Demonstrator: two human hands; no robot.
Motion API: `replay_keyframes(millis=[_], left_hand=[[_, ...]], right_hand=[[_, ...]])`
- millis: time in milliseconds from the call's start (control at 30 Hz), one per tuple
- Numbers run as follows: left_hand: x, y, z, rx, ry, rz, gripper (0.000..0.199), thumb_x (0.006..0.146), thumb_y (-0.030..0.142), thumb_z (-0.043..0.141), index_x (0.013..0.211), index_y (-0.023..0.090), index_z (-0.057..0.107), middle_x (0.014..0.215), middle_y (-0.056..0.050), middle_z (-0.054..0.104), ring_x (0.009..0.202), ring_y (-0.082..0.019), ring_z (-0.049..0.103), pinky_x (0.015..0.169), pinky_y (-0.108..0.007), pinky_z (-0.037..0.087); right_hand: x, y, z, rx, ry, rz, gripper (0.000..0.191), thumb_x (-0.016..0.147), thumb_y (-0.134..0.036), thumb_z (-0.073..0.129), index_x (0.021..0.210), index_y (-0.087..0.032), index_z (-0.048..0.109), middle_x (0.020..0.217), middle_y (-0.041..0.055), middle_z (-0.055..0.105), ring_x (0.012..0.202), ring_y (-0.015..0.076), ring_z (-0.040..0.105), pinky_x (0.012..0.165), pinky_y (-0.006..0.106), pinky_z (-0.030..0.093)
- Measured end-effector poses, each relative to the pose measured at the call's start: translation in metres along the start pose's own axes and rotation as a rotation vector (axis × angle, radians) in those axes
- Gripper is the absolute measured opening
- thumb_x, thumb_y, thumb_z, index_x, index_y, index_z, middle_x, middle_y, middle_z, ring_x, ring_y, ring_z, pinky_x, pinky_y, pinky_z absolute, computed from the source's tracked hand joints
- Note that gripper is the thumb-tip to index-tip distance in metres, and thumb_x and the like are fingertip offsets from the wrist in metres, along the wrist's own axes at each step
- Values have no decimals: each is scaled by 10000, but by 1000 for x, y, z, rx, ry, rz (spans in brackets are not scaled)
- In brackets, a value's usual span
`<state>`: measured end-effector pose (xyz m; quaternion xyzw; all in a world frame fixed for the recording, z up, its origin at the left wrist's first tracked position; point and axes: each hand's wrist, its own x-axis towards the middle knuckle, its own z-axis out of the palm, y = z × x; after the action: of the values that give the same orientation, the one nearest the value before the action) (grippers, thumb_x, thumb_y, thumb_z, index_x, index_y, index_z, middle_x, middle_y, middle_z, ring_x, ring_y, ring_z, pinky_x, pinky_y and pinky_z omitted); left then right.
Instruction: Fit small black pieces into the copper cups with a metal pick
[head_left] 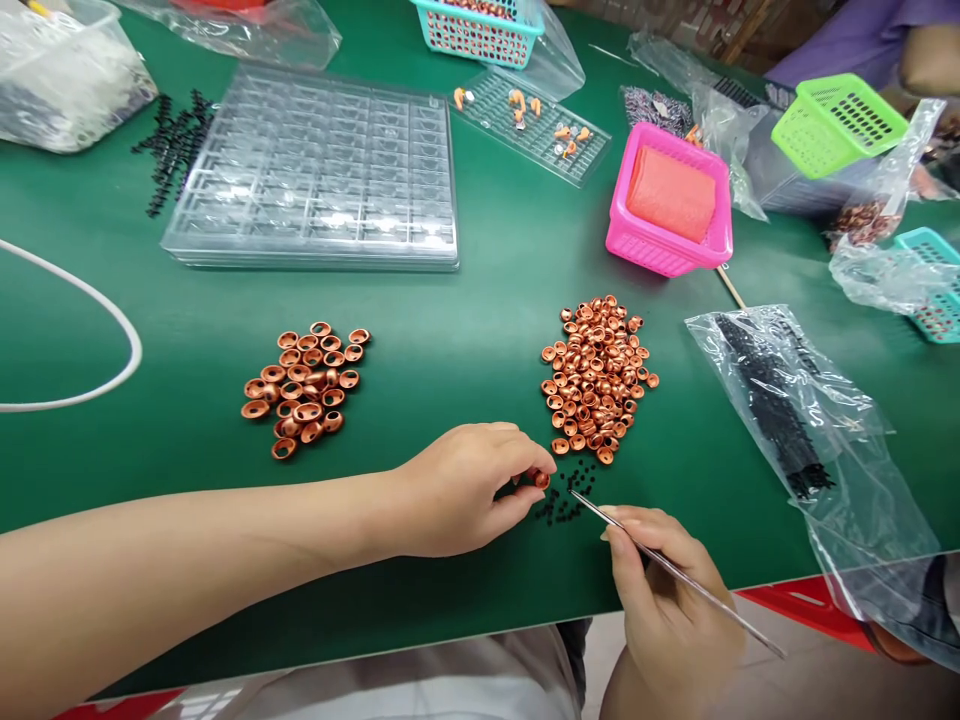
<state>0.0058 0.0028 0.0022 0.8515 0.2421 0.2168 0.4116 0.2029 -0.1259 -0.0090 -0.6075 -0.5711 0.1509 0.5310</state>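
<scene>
Between thumb and fingers, my left hand (469,488) pinches a small copper-coloured cup (541,480) just above the green table (420,610). My right hand (667,590) grips a thin metal pick (675,572), perhaps tweezers; its tip points at a scatter of tiny black pieces (562,505). Those pieces lie right beside the cup in my left hand. Beyond my hands sits a dense pile of copper cups (600,375). Further left, past my left forearm, a looser group of copper cups (307,385) lies on the table, several with holes showing.
Stacked clear trays (322,170) stand at the back left, by black strips (172,145). A pink basket (667,200) holds an orange-red block. On the right lies a plastic bag of black strips (780,400). A white cable (112,320) curves in from the left.
</scene>
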Motion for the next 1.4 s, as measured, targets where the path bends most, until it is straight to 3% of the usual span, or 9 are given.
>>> replay_keyframes(millis=[300, 567, 1133, 1400], left_hand=[[-3, 0, 2, 93, -7, 76, 79, 967, 187, 540, 956, 155, 611, 816, -32, 663, 729, -153, 566, 685, -267, 450], [-2, 1, 2, 111, 7, 81, 37, 945, 171, 583, 946, 148, 613, 794, -22, 662, 701, -148, 559, 659, -264, 437], [-2, -1, 4, 143, 36, 112, 69, 943, 175, 563, 955, 149, 625, 788, -36, 665, 707, -151, 588, 662, -267, 473], [-1, -1, 5, 157, 47, 112, 76, 949, 172, 559, 938, 139, 626, 775, -32, 676, 690, -147, 580, 647, -271, 469]], right_hand=[[-3, -8, 16, 34, -39, -45, 318, 808, 15, 647, 1022, -219, 635, 931, 24, 732, 852, 170, 708, 726, 340, 595], [-2, -6, 10, 9, -146, -63, 369, 791, 51, 640, 1061, -199, 618, 998, 42, 724, 902, 170, 694, 771, 350, 584], [-1, -10, 11, -99, -172, -90, 299, 804, -21, 664, 1022, -222, 626, 951, 30, 742, 837, 163, 723, 737, 324, 606], [-2, -6, 7, -177, -249, -194, 410, 783, -1, 686, 1116, -222, 596, 1008, 44, 731, 876, 168, 716, 751, 327, 606]])
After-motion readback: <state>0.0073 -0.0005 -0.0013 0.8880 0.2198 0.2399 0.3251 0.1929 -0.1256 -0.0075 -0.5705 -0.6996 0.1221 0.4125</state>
